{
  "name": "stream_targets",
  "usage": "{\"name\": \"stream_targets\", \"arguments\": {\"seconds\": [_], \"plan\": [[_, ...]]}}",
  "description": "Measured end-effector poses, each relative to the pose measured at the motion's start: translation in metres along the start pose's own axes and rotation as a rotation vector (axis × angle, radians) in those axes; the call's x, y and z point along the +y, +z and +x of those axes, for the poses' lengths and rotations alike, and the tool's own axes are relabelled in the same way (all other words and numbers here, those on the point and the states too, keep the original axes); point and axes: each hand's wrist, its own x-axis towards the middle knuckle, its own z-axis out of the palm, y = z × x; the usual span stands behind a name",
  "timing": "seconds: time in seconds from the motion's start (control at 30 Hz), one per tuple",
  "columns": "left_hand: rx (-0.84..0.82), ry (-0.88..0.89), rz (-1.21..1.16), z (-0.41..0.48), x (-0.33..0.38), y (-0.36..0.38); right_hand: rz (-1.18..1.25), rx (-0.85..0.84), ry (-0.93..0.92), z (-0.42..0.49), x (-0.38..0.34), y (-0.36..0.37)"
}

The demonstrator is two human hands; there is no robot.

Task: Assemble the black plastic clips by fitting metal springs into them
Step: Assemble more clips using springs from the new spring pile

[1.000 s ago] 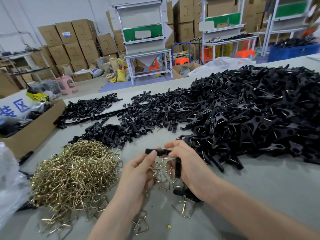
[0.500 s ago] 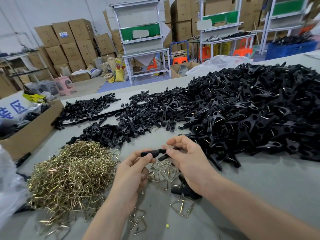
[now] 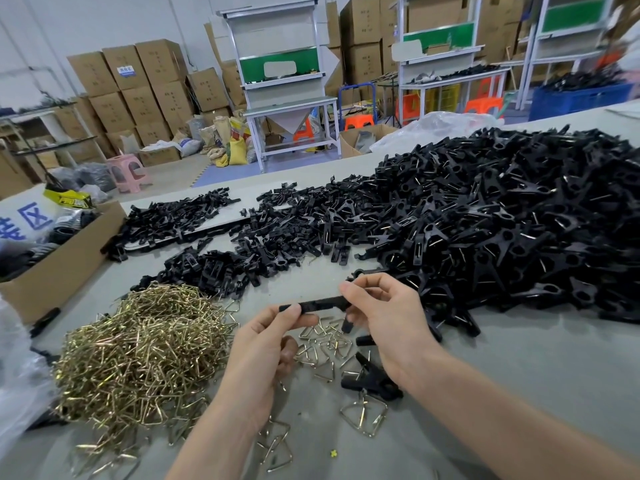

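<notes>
Loose springs [image 3: 363, 415]: two wire triangles lie nearest you, one by each wrist; a scatter too tangled to count lies under your hands.
Finished clip [image 3: 372, 381]: one, lying on the table just beside your right wrist.
Left hand [image 3: 263, 351]: your thumb and forefinger pinch the left end of the black clip piece [image 3: 320, 303].
Right hand [image 3: 388, 317]: your curled fingers grip its right end, with your forefinger arched above.
Task piece: one, held level between both hands, above the scattered springs and off the table.
Change: a second ago a second black piece hung straight down from your right fingers; now only a short end shows below them, and the held piece sits level where it was tilted half a second ago.
Spring pile [image 3: 138, 351]: one brass-coloured heap to your left, past counting.
Black halves [image 3: 214, 268]: one loose spread beyond the springs.
Clip heap [image 3: 502, 230]: one large mound to your right, reaching far back.
Table [image 3: 519, 375]: plain grey top.
Cardboard box [image 3: 62, 268]: one, open, at the left edge.
Room: three white workbenches [image 3: 287, 84], stacked cartons [image 3: 138, 88], one pink stool [image 3: 130, 171], one blue crate [image 3: 581, 97].
</notes>
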Motion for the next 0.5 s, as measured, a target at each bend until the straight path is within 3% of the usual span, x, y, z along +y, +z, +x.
{"name": "stream_targets", "arguments": {"seconds": [0.5], "plan": [[-0.025, 0.080, -0.030, 0.0000, 0.0012, 0.0005, 0.123, -0.231, 0.063, -0.0074, -0.0043, 0.0039]]}}
